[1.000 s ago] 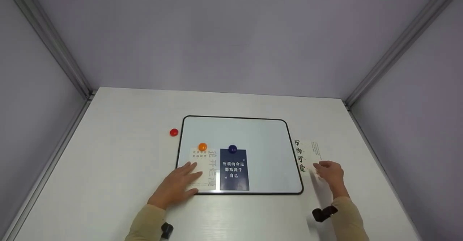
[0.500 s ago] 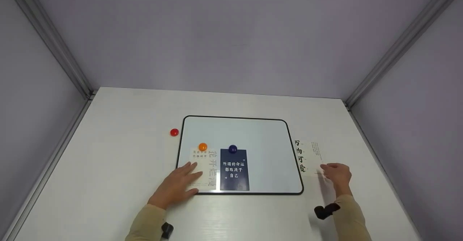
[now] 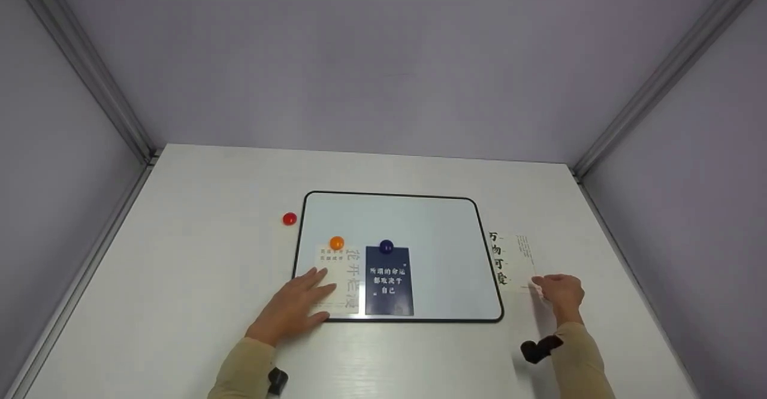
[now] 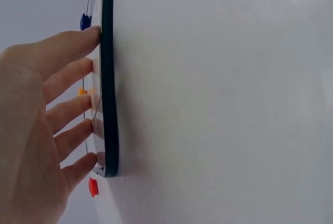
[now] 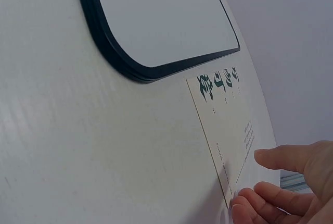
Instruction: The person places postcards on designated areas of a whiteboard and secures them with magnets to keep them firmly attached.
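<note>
My left hand (image 3: 293, 305) rests with spread fingers on the lower left of a whiteboard (image 3: 443, 249) and on a cream card (image 3: 338, 279) with grey writing. Its fingertips touch the board in the left wrist view. An orange magnet (image 3: 337, 243) sits at that card's top; a dark blue magnet (image 3: 386, 247) sits atop a navy card (image 3: 389, 288). Off the board's right side lies another cream card (image 5: 223, 120) with black characters. My right hand (image 3: 560, 291) is at its near right corner, fingertips at the edge; thumb (image 5: 268, 157) and fingers are apart in the right wrist view.
A red magnet (image 3: 289, 218) lies on the white table (image 3: 210, 207), left of the board. The board's raised black frame (image 5: 114, 62) runs beside the right-hand card. Grey walls (image 3: 383, 75) stand behind and at both sides.
My right hand has shifted slightly right and nearer to me, along the cream card's corner. That card lies almost where it was. My left hand has stayed in place.
</note>
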{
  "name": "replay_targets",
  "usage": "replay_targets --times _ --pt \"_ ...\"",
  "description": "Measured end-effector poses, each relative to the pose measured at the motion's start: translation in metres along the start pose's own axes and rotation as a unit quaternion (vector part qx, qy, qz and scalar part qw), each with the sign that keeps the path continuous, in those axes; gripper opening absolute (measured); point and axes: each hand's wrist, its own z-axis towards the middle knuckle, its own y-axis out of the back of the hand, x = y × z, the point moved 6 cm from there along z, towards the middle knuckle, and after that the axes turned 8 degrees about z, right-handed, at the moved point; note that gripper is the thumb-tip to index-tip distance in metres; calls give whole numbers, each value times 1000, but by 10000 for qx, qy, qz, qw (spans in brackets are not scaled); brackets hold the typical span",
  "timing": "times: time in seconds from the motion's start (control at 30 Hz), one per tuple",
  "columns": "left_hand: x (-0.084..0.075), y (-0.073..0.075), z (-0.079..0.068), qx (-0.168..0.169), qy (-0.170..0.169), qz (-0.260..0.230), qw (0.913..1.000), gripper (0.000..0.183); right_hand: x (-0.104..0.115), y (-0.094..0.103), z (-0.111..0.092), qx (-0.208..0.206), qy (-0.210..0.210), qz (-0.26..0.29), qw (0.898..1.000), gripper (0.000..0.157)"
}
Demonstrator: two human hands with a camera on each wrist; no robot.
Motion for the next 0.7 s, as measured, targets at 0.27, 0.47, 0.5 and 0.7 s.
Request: replay_targets --times 0.27,0.47,0.5,0.7 --pt "-1 1 0 -53 -11 31 10000 52 -1 -6 -1 26 14 -215 9998 49" --pt "-2 3 -1 -128 -65 -32 9999 50 -1 -11 0 -40 -14 -276 9996 55" --pt "-2 2 -1 -124 -60 -43 9999 50 -1 -12 0 -34 -37 -291 9996 57" --pt "-1 0 0 -95 -40 -20 9999 51 -1 -17 0 4 -147 -360 9992 64"
